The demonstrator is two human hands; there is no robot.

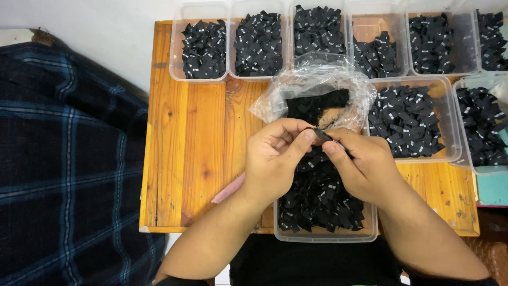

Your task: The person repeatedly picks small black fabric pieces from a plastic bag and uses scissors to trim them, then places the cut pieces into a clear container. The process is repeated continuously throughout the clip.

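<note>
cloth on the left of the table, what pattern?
Dark navy plaid cloth with lighter blue stripes; head view.

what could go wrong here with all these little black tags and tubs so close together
1. The nearest tub sticks out past the table edge toward the person, so a nudge from a wrist could tip it.
2. Both hands, left hand and right hand, pinch one small black tag above that tub; a slip might drop it among the others.
3. The open plastic bag lies loose between the tubs, so tags could spill out and mix.
</note>
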